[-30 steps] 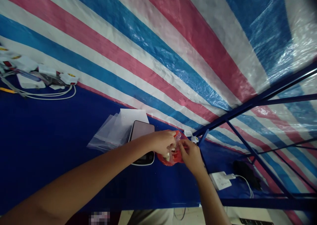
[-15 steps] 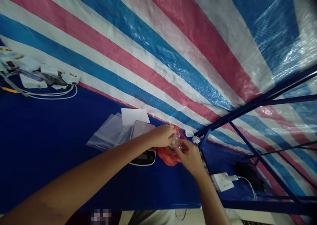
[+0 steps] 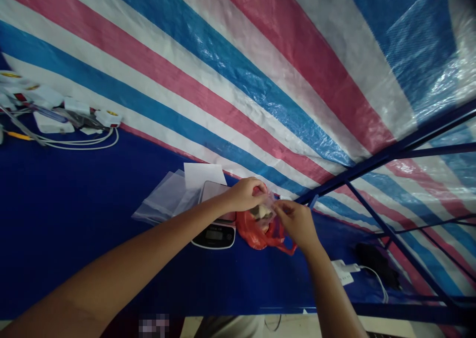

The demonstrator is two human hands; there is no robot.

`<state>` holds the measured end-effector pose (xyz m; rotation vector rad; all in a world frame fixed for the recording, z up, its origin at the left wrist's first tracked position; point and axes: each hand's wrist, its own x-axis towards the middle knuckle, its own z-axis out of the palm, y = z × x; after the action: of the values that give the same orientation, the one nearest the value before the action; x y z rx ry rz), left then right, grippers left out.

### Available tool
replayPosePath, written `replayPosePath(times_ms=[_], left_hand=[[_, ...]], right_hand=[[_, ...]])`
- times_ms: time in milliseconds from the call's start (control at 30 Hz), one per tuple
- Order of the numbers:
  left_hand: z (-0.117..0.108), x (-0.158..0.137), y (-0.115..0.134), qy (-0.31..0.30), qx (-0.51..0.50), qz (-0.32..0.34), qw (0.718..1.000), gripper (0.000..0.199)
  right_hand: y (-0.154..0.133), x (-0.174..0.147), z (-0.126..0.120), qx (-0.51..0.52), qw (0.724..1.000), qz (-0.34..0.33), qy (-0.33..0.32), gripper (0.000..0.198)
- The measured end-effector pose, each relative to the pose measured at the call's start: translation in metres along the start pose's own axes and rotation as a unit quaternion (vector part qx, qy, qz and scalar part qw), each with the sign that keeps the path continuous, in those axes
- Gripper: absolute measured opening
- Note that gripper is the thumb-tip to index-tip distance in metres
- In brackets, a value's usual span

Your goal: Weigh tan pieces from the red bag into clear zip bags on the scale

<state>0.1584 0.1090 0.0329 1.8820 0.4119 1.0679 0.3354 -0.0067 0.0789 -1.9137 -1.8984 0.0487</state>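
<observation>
Between my two hands hangs a clear plastic bag [image 3: 265, 213] with some pale and dark pieces inside, too small to name. My left hand [image 3: 246, 194] pinches its upper left edge, and my right hand [image 3: 295, 220] pinches the upper right edge. Directly beneath lies a crumpled red plastic bag [image 3: 253, 235], its handle loop spread to the right. Left of it is a kitchen scale [image 3: 213, 236] with a dark display panel, partly covered by my left forearm. Several flat clear bags [image 3: 161, 199] and a white sheet of paper [image 3: 204, 174] lie beside the scale.
White power sockets with cables [image 3: 74, 114] crowd the far left of the blue table [image 3: 67, 194]. A blue metal frame [image 3: 372, 159] rises at the right, with a white power strip [image 3: 342, 272] and a black item [image 3: 377, 266] beyond. Striped sheeting [image 3: 208, 80] hangs behind.
My hands have drawn slightly apart and upward, so the clear bag now shows stretched between them. The red bag's handle has come into view as my right hand shifted right.
</observation>
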Motion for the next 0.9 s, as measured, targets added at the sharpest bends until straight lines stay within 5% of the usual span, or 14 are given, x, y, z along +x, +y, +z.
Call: replayPosePath(times_ms=[200,667,900], left_hand=[[0.0,0.004,0.005,0.019,-0.155,-0.113,0.981,0.024],[0.012,0.004,0.003,0.088,-0.211,-0.129,0.965,0.02],[0.013,0.005,-0.005,0.092,-0.154,-0.13,0.975,0.022]], right_hand=[[0.003,0.005,-0.009,-0.027,0.998,0.01,0.052,0.024],[-0.011,0.017,-0.038,-0.057,0.989,0.018,0.135,0.036],[-0.004,0.013,-0.04,-0.013,0.985,0.05,0.166,0.039]])
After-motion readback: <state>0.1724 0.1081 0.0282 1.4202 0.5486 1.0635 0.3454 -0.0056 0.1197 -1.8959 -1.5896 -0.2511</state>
